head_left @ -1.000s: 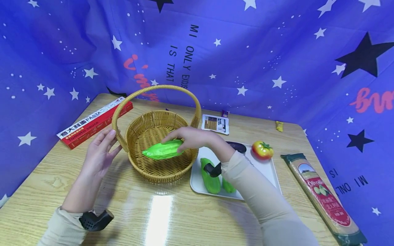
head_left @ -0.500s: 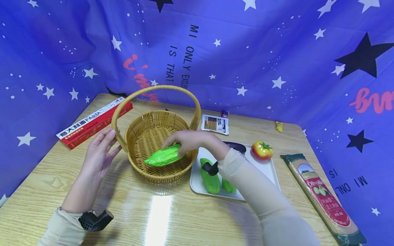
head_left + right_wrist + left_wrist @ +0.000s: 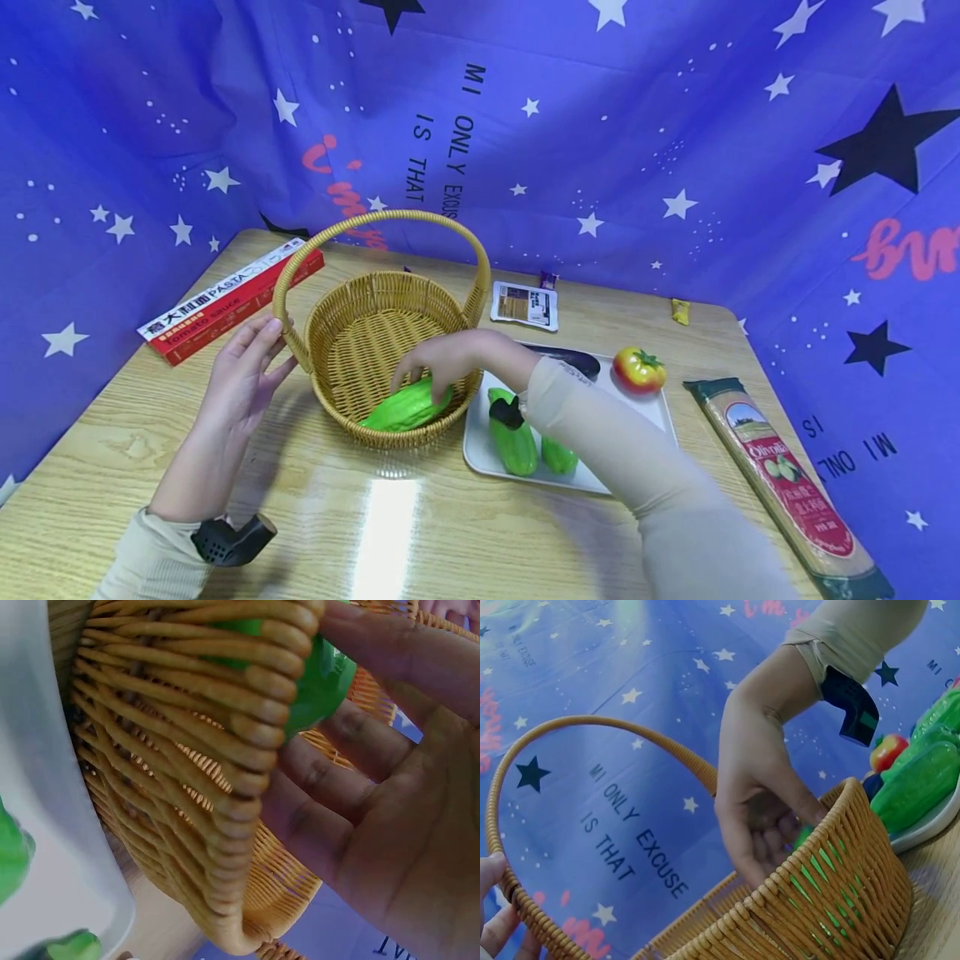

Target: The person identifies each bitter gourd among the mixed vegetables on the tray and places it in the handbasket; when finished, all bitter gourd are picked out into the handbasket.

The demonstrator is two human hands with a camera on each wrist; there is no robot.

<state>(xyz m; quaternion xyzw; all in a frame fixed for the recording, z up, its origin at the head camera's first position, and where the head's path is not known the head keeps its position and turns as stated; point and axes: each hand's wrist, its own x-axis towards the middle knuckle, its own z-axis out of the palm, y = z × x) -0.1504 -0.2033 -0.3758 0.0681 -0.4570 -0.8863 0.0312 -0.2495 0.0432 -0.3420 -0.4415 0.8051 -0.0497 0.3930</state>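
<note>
A round wicker basket (image 3: 375, 292) with a tall arched handle (image 3: 390, 215) stands on the table. My left hand (image 3: 247, 367) pinches the handle low on its left side. Inside the basket, near the front wall, my right hand (image 3: 450, 358) grips a bright green bitter melon (image 3: 403, 410) from above, thumb on one side and fingers on the other. In the right wrist view, the basket's woven wall hides part of the bitter melon (image 3: 322, 690). Through gaps in the weave, green shows in the left wrist view, below the right hand (image 3: 754, 765).
Right of the basket, a white tray (image 3: 656, 408) bears two green vegetables (image 3: 513, 446), an eggplant (image 3: 573, 360) and a tomato (image 3: 639, 372). A red pasta box (image 3: 236, 300) lies at left, a pasta bag (image 3: 787, 479) at far right. A white packet (image 3: 525, 305) lies behind the tray.
My right hand has lowered the bitter melon toward the basket's front and bottom, and the melon's near tip now dips behind the front rim. The left hand stays on the handle.
</note>
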